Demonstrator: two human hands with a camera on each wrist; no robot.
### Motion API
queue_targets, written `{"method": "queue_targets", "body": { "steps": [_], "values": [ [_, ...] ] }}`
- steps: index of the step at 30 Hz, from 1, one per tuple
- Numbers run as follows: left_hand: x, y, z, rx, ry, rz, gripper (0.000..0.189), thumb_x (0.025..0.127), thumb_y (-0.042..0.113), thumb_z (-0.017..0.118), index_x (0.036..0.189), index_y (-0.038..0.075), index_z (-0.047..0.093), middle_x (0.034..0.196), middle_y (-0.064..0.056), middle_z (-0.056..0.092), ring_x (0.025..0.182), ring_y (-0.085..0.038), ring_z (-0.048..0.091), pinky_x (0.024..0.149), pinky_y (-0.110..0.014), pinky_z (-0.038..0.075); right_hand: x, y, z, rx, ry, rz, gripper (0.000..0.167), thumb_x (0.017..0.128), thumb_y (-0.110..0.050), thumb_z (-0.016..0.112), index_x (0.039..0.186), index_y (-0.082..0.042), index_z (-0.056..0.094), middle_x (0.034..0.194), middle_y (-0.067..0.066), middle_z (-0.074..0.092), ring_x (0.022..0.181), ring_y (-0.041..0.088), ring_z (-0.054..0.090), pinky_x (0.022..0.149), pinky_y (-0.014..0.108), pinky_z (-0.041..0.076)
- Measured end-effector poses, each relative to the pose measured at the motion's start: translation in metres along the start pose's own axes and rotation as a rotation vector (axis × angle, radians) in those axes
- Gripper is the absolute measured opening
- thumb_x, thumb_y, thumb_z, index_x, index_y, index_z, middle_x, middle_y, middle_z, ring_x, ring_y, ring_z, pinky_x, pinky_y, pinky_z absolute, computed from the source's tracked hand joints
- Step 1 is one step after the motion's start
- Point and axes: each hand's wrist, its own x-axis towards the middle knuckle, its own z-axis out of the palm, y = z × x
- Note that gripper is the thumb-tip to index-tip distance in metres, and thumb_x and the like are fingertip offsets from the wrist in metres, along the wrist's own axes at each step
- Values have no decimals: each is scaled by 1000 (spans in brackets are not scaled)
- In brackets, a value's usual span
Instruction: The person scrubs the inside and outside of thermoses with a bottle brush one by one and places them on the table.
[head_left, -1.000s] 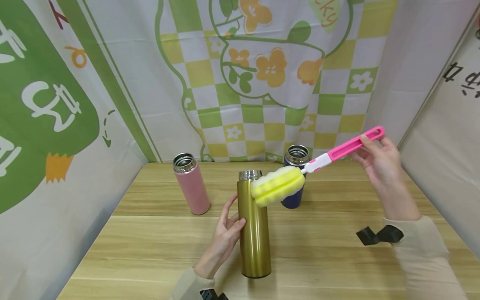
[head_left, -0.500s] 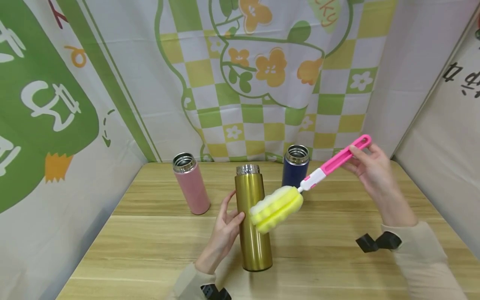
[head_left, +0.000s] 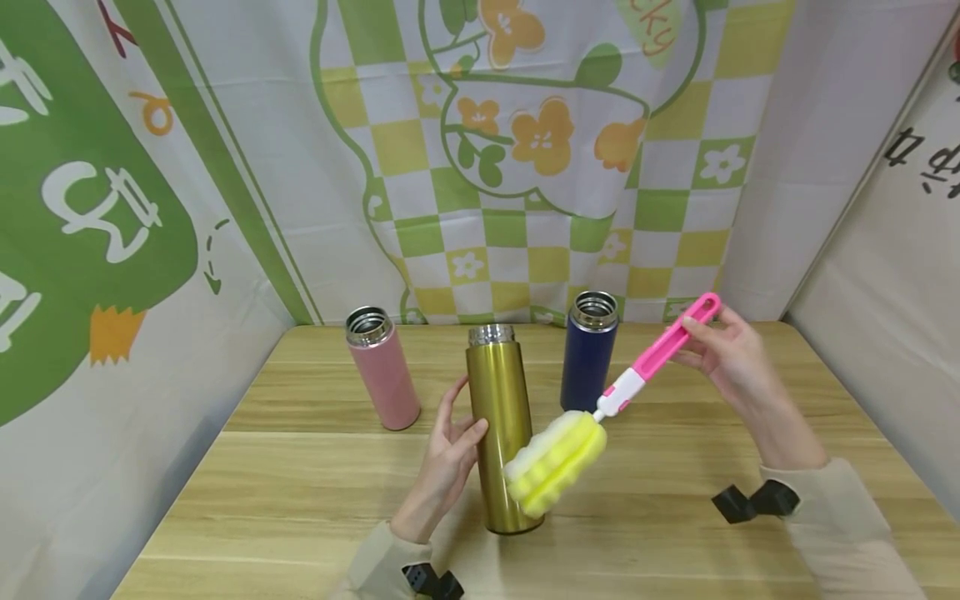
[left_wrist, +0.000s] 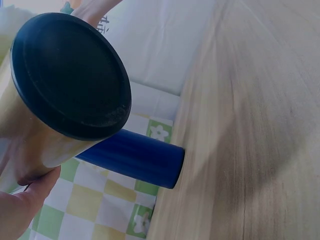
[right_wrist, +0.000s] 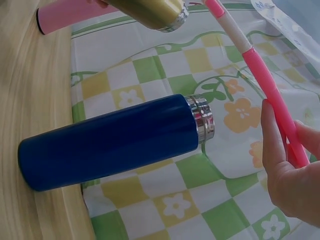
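My left hand [head_left: 442, 475] grips a gold thermos bottle [head_left: 497, 400] round its side, mouth up and lidless. The left wrist view shows its dark base [left_wrist: 72, 77] fully, held up off the table. In my right hand [head_left: 738, 362], thumb and fingers pinch the pink handle [right_wrist: 270, 87] of a bottle brush [head_left: 621, 393]. The brush slants down to the left. Its yellow and white sponge head [head_left: 558, 462] overlaps the lower right side of the gold bottle in the head view, hiding part of it.
A pink thermos bottle [head_left: 386, 375] stands lidless at the back left of the wooden table [head_left: 300, 483]. Behind the brush, a navy thermos bottle [head_left: 588, 358] stands upright, also without a lid. Printed cloth [head_left: 420, 250] hangs along the table's back edge.
My right hand has moved left and down, lowering the sponge head from the gold bottle's upper body to its lower part. The gold bottle has shifted slightly up in the head view.
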Motion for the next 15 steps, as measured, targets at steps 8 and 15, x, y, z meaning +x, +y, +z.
{"method": "queue_targets", "body": {
  "steps": [8,15],
  "values": [
    [2,1,2,-7,13,13,70,86,-1,49,141,11,8,112,-16,52,96,-22,57,83,-38,45,-3,9,-4,-59,-98,21,23,89,7,41,110,-3,44,85,11,62,77,21,64,72,31,50],
    [2,1,1,8,2,2,70,85,0,51,141,14,10,111,-15,51,95,-20,57,81,-35,46,-2,10,-4,-118,-105,29,23,89,4,42,111,-4,41,85,10,62,78,19,63,73,31,50]
  ]
}}
